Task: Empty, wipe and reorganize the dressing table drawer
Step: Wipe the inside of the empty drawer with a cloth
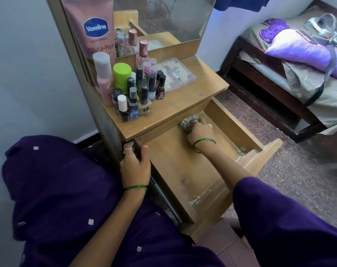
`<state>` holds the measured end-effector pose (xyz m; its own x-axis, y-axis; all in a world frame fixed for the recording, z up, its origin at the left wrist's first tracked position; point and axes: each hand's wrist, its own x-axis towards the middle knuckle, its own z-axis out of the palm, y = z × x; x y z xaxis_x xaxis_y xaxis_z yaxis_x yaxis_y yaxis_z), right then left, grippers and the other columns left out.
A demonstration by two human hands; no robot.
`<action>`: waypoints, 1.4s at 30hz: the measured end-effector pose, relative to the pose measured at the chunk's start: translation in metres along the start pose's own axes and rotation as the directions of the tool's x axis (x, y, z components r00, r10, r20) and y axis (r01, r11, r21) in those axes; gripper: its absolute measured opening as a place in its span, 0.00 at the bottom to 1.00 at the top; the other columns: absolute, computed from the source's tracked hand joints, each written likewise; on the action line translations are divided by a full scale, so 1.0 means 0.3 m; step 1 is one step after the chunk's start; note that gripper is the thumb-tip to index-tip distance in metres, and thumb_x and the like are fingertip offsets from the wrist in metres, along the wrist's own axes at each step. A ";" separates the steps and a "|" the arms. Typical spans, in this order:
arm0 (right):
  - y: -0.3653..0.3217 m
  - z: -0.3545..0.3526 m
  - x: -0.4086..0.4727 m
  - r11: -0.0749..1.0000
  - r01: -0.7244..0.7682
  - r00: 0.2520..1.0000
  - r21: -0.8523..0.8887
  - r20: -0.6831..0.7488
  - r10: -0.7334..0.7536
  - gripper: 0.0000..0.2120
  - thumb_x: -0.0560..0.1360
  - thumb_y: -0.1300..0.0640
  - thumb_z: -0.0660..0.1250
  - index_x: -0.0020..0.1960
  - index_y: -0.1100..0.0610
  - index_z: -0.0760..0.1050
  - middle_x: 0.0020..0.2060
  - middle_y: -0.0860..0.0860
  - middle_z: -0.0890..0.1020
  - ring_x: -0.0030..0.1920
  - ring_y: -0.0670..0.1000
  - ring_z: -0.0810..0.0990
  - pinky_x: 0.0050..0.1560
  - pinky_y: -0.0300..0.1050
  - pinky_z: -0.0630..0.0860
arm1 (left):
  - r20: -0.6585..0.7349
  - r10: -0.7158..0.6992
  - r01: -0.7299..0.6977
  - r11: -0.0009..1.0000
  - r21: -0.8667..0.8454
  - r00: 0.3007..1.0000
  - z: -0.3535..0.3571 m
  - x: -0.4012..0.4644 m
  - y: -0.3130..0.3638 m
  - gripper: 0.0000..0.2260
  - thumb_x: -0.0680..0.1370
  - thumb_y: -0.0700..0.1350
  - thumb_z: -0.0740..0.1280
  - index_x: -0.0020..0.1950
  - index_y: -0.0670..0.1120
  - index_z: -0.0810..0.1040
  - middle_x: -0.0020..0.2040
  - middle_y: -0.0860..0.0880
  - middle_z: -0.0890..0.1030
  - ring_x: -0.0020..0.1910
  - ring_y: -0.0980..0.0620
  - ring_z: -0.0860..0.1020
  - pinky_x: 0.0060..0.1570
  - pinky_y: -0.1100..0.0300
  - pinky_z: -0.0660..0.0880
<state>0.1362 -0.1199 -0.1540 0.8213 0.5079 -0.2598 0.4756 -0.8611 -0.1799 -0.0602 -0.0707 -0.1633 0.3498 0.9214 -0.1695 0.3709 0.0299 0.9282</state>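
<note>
Purple sleeves frame the view. Left hand (135, 162) grips the drawer's (217, 182) near corner, steadying it. Right hand (199, 130) holds a bunched cloth (188, 123) pressed on the drawer floor at its far end, under the tabletop (183, 105) (bottles crowd that top). Unwiped floor runs along the drawer's length toward its front, so strokes likely pull that way.

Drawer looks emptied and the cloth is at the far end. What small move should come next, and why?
Probably draw the cloth back toward the front of the drawer. The right hand grips it at the far end, under the tabletop, while the near floor shows pale smudges. The left hand grips the cabinet edge beside the drawer, which should steady the pull.
</note>
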 end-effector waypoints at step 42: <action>-0.015 -0.128 -0.233 0.753 0.657 0.384 -0.035 0.875 -0.294 0.03 0.70 0.64 0.60 0.41 0.64 0.71 0.32 0.52 0.68 0.29 0.47 0.66 0.31 0.39 0.66 | -0.003 0.030 -0.030 0.999 0.014 1.000 0.000 0.011 -0.011 0.24 0.74 0.52 0.70 0.66 0.43 0.70 0.59 0.47 0.77 0.59 0.48 0.76 0.57 0.55 0.75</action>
<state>0.0888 -0.1525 -0.0987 -0.1005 0.4692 -0.8773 0.9089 -0.3155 -0.2729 -0.0603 -0.0676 -0.1667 0.3585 0.9229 -0.1403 0.3719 -0.0033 0.9283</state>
